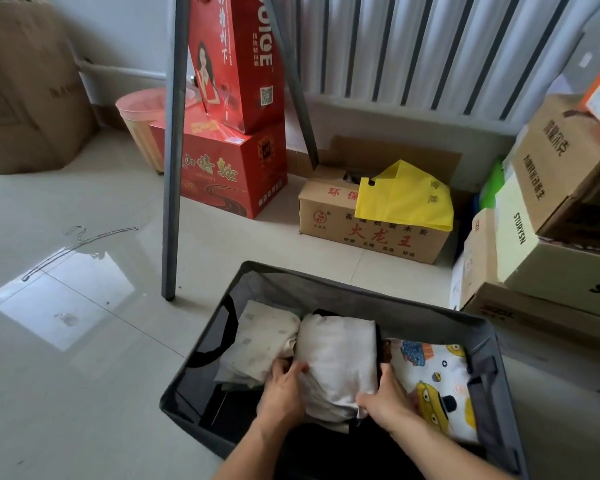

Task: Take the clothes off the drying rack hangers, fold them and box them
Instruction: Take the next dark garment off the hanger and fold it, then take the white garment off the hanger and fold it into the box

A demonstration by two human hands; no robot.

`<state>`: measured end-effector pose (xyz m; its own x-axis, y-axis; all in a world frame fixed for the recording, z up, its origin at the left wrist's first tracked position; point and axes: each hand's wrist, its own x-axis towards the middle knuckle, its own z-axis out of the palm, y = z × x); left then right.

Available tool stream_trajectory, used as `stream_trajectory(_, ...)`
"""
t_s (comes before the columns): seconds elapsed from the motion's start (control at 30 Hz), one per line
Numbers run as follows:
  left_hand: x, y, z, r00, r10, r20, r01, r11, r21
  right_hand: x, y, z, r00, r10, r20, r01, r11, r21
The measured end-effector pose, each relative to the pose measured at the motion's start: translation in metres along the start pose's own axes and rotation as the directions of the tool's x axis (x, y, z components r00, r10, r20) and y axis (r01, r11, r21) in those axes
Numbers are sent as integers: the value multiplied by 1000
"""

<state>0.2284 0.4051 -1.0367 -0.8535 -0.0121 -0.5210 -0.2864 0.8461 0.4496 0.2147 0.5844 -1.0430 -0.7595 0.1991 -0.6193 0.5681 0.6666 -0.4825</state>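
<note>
Centrally, a folded white garment [338, 358], creased and bulging, sits in the grey fabric box [361, 289] on the floor; left hand [283, 393] and right hand [387, 398] grip its near edge, fingers curled into the cloth. Count: three folded garments side by side, namely speckled cream piece [257, 341], white, cartoon-print piece [437, 382]; one wire hanger [73, 247] on the tiles.

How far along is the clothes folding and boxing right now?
Done: a speckled cream garment and a cartoon-print garment lie folded in the grey fabric box, and a bare hanger lies on the floor. In hand: left hand and right hand seat a white bundle. What's left isn't visible.
</note>
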Motion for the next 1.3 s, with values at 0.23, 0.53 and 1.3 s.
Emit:
stream_trajectory(0.23, -15, 24, -24, 992, -82, -100, 27, 889, -458, -35, -34, -21, 959, -110, -263, 140, 985, 98)
stream_trajectory(0.53, -154, 55, -89, 976, -149, 160, 159, -13, -987, -179, -104, -42, 988, -73, 137, -39, 739, 673)
stream_trajectory(1.3, -538, 164, -422, 993, -29, -112, -111, 30, -993, -599, -318, -239, 943, -308, 123, 156, 739, 655)
